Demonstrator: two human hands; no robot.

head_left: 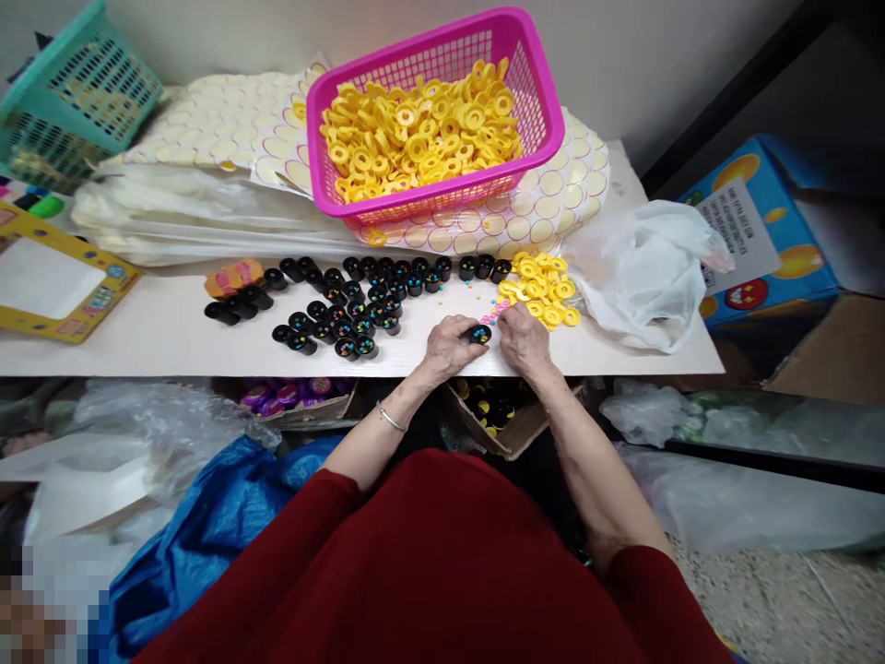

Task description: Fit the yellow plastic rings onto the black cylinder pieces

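Note:
My left hand (448, 348) is closed around a small black cup (479, 335) with coloured beads inside, near the front of the white table. Close by on the right, my right hand (524, 339) has its fingers pinched together over a little pile of pink and blue beads (492, 314); whatever is between the fingertips is hidden. Many black cups (361, 325) stand to the left, most with coloured beads in them. Just beyond my right hand lies a heap of yellow ring-shaped caps (543, 288).
A pink basket (320, 166) full of yellow caps stands at the back on patterned sheeting (207, 120). A white plastic bag (643, 277) lies right, beside a blue box (774, 231). Orange pieces (235, 277) and a yellow frame (89, 309) are left. Below sits an open carton (515, 443).

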